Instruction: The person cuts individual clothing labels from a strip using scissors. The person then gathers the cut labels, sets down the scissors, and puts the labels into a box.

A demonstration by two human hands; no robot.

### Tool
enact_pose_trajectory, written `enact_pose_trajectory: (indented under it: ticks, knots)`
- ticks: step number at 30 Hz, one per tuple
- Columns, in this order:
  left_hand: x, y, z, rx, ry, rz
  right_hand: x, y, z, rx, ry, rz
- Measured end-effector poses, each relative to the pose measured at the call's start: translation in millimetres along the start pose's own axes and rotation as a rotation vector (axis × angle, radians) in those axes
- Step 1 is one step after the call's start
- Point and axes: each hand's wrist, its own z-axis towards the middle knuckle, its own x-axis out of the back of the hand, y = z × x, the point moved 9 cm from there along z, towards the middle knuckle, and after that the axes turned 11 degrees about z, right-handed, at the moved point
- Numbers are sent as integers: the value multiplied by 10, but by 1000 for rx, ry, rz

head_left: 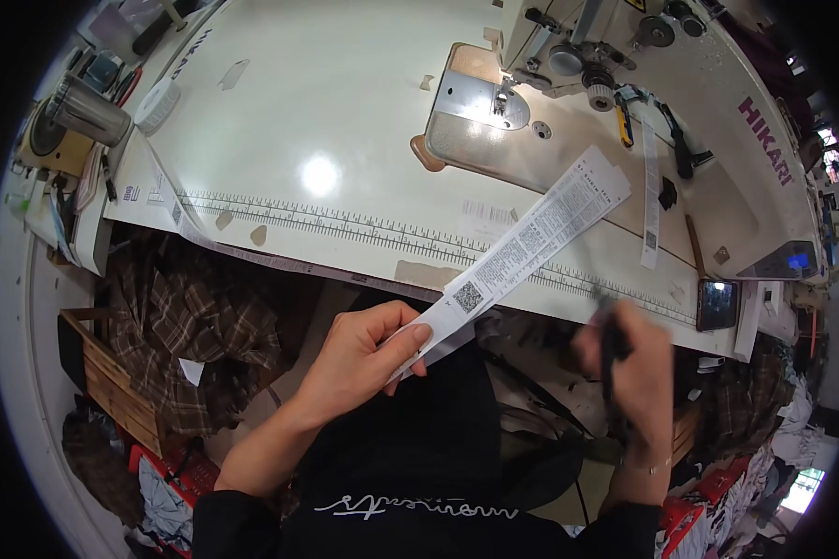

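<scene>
My left hand [364,354] pinches the near end of a few stacked white care labels [527,244], printed with small text and a QR code. They slant up and right over the table edge, their far ends fanned near the sewing machine. To the right, my right hand [641,359] is smeared by motion, its fingers closed around a black-handled tool [612,340]. Blur hides the tool's exact kind. It is apart from the labels. A long label strip [191,226] runs from a white roll [157,104] along the table's front edge.
A sewing machine [764,140] stands at the back right, its needle plate [480,101] lit. Nearby lie another label strip [651,205], a yellow cutter [625,126] and a phone [718,305]. Brown plaid fabric [205,326] hangs below left. A ruler scale [345,229] lines the front.
</scene>
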Motion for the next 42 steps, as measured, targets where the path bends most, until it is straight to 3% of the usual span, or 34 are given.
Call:
enact_pose_trajectory:
  ticks: [2, 3, 5, 8, 12, 14, 27, 32, 38, 42]
  knots:
    - [-5, 10, 1, 1, -14, -32, -410, -79, -210, 159, -424, 90]
    - [-9, 9, 0, 2, -18, -33, -587, 45, -334, 74, -580, 192]
    - [-6, 4, -7, 4, -19, -84, -842, 280, -550, -70, -761, 307]
    - [-8, -14, -12, 22, -22, -132, -1013, 456, -673, -155, -805, 327]
    - [-48, -5, -14, 25, -44, -122, -1132, 458, -647, -255, -791, 342]
    - [-54, 20, -18, 12, -43, -117, -1137, 318, -535, -141, -755, 290]
    - [-66, 27, -12, 8, -39, -88, -1118, 297, -453, -164, -623, 176]
    - [-59, -14, -131, 57, -74, -12, -1082, 246, -473, -99, -638, 389]
    - [-445, 232, -225, -141, -307, 169, -1142, -54, -355, -33, -528, 619]
    - [-393, 153, -253, -123, -310, 139, -1053, -178, -274, -22, -427, 568]
